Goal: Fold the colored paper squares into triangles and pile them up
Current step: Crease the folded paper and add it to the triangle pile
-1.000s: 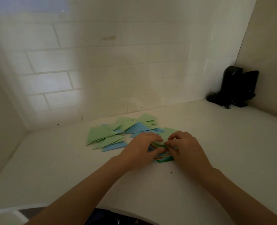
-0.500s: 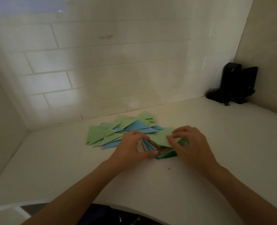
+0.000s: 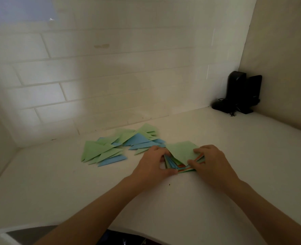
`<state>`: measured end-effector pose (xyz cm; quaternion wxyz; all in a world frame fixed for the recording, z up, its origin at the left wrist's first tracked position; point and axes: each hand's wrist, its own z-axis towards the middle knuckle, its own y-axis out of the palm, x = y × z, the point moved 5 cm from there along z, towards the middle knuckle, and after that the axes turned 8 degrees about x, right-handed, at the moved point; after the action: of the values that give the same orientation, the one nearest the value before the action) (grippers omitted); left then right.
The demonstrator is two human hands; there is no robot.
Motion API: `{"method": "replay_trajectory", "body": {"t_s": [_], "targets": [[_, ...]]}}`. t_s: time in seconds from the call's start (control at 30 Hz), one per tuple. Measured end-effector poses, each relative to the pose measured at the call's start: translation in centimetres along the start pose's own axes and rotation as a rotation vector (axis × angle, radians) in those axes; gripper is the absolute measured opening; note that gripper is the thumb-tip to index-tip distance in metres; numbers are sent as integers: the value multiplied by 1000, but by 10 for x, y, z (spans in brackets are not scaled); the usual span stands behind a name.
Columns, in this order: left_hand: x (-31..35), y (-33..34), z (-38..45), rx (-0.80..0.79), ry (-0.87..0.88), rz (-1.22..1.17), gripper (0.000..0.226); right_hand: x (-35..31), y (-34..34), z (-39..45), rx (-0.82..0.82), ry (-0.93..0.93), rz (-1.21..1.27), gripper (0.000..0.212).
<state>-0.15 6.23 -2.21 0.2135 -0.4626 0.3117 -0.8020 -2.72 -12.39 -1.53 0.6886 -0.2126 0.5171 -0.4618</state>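
Here both hands, left hand [image 3: 153, 163] and right hand [image 3: 211, 163], curl their fingers [image 3: 196, 150] around the green top sheet [image 3: 180, 150] of the paper stack [image 3: 174, 164].

Folded triangles [image 3: 111, 149] lie spread on the counter [image 3: 58, 183], near the back wall [image 3: 111, 76]. Paper stack [image 3: 181, 160] sits just right of them, between left hand [image 3: 153, 165] and right hand [image 3: 211, 165]. Speakers [image 3: 241, 94] stand in the far right corner.
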Motion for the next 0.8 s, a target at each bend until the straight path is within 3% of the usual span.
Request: {"method": "replay_trajectory", "body": {"t_s": [0.63, 0.7, 0.8], "targets": [[98, 107, 47, -27, 142, -120, 55, 111, -80, -11, 88, 205, -187, 49], [108, 118, 49, -31, 154, -134, 54, 115, -91, -18, 154, 146, -259, 43], [117, 126, 51, -48, 158, -166, 55, 112, -100, -24, 210, 10, -98, 34]]}}
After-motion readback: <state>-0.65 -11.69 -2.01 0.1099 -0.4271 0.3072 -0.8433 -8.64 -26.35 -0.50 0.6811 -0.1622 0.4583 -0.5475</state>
